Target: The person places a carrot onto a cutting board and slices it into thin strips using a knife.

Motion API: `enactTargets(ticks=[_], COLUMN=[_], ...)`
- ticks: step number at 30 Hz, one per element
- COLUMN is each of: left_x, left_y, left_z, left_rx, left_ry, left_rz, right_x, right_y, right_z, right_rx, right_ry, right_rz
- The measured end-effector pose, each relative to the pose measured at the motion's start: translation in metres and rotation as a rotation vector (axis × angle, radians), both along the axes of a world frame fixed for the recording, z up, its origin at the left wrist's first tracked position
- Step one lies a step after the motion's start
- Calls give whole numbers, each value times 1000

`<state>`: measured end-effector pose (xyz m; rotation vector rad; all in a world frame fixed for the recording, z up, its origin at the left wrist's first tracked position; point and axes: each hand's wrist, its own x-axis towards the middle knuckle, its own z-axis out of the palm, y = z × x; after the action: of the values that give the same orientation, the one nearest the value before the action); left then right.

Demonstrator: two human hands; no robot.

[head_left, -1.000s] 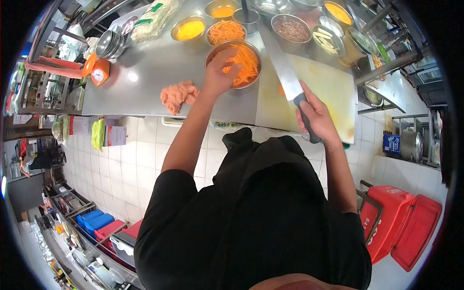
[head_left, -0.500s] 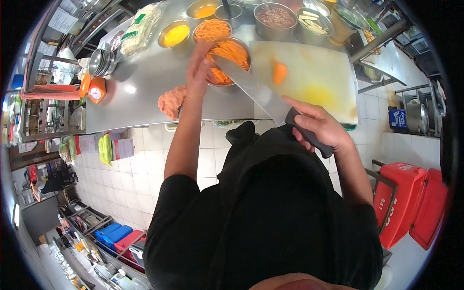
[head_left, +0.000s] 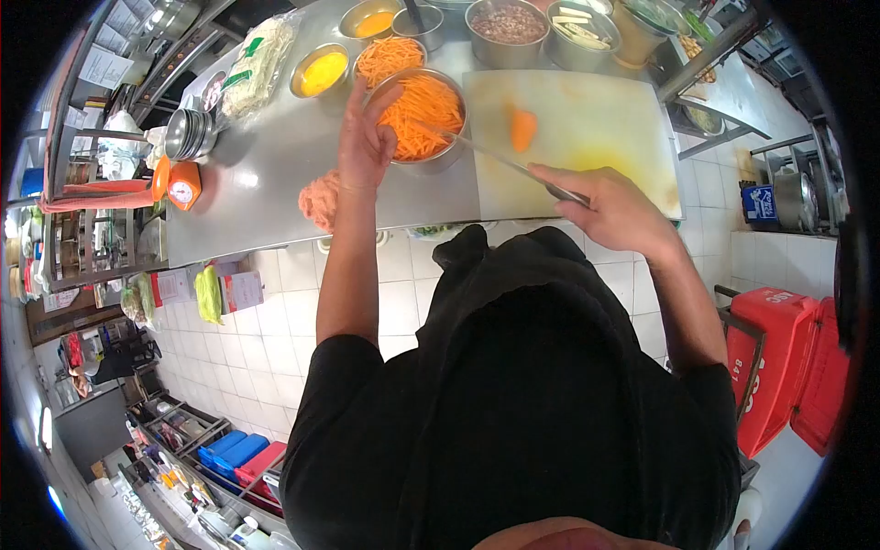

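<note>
My right hand point(head_left: 605, 206) is closed round the handle of a large knife point(head_left: 500, 158). The blade is seen nearly edge-on, its tip over the right side of a metal bowl point(head_left: 463, 137) of shredded carrot point(head_left: 422, 115). At that bowl's left edge is my left hand point(head_left: 367, 142), some fingers stretched out and others bent, with nothing visible held. An orange carrot piece point(head_left: 523, 129) lies on the pale cutting board point(head_left: 587, 110). Left of my left wrist, a pink crumpled cloth point(head_left: 318, 201) rests on the steel counter point(head_left: 266, 160).
Behind stand a second carrot bowl point(head_left: 390, 57), a yellow-liquid bowl point(head_left: 323, 72), a chopped-meat pot point(head_left: 507, 27) and a pot of pale sticks point(head_left: 582, 37). An orange scale point(head_left: 183, 186) and stacked bowls point(head_left: 190, 134) are at left. A red bin point(head_left: 775, 367) is at right.
The knife has gone from over the board to the carrot bowl and turned edge-on. My left hand has come out of the shreds to the bowl's left edge. The view has shifted.
</note>
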<state>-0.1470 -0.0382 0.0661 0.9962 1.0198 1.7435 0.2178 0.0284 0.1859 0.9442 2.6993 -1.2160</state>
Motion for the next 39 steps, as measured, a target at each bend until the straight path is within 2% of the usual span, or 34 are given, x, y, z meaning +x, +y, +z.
enactTargets(ticks=[5, 8, 11, 15, 18, 21, 22, 25, 26, 29, 32, 36, 39], left_x=[-1, -1, -3, 14, 42, 72, 87, 126, 136, 149, 146, 141, 141], left_y=[1, 1, 5, 13, 32, 66, 72, 92, 98, 120, 135, 141, 143], left_z=[-4, -4, -8, -2, 1, -42, -38, -50, -51, -88, -117, -131, -137], left_rx=[-33, -55, -93, -107, -201, -20, -52, -38, -118, -26, -134, -286, -334], left_ry=[35, 73, 147, 172, 359, 591, 728, 874, 938, 1137, 1245, 1198, 1128], left_rz=[-27, -24, 52, 177, 214, 154, 142, 37, 8, 93, 46, 37, 97], right_x=[0, -2, 7, 43, 70, 104, 111, 135, 139, 152, 157, 172, 176], right_y=[4, 4, 10, 18, 9, 3, -3, -18, -23, -36, -36, -18, 0], right_z=[-1, -5, -11, -23, -34, -84, -90, -118, -125, -144, -145, -170, -178], right_rx=[98, 310, 402, -13, -326, -477, -437, -505, -503, -544, -581, -613, -417], right_ry=[77, -104, -90, 106, 173, 252, 245, 219, 190, 209, 195, 158, 110], right_rz=[70, 123, 79, -232, -534, -741, -761, -842, -870, -905, -887, -809, -683])
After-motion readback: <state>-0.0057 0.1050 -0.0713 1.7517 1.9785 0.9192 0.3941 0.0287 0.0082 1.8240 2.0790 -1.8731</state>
